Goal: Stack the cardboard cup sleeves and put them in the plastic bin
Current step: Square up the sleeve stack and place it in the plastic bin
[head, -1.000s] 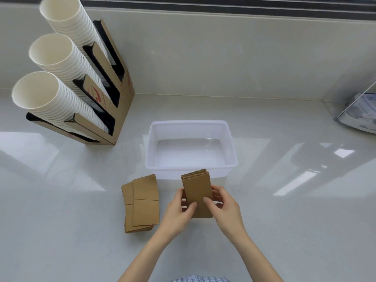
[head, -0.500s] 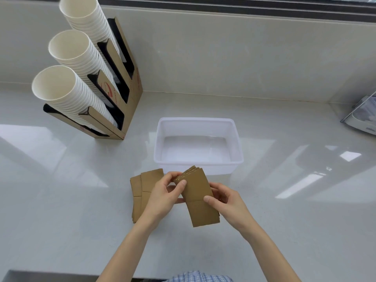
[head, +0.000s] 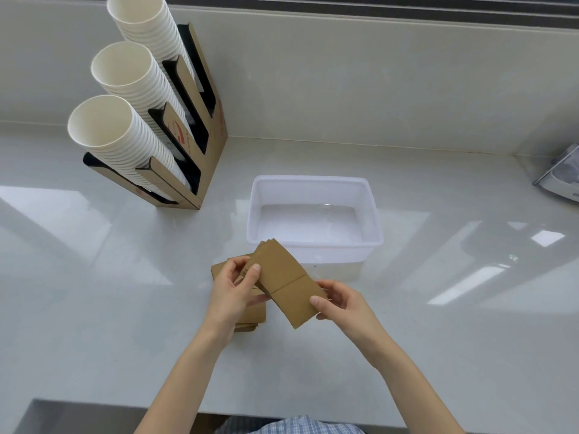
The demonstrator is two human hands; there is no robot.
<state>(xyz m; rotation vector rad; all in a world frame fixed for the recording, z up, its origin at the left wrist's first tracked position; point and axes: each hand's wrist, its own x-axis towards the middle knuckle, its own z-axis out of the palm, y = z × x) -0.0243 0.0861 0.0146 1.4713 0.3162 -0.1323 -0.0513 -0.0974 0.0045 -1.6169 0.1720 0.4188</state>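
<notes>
Both hands hold a flat stack of brown cardboard cup sleeves (head: pixel 283 280) above the counter, tilted with its far end toward the left. My left hand (head: pixel 233 288) pinches the stack's upper left edge. My right hand (head: pixel 340 300) grips its lower right end. Under my left hand, a second pile of sleeves (head: pixel 250 317) lies on the counter, mostly hidden. The white plastic bin (head: pixel 372 211) stands just beyond the held stack with nothing inside it.
A cardboard dispenser (head: pixel 200 136) with three slanted columns of white paper cups (head: pixel 131 89) stands at the back left. A wall runs along the back. A grey-white object (head: pixel 560 180) sits at the right edge. The counter's front edge is near my body.
The held stack has turned from upright to slanted, and my left hand has moved up to its top left edge. The camera view has shifted so everything sits further right.
</notes>
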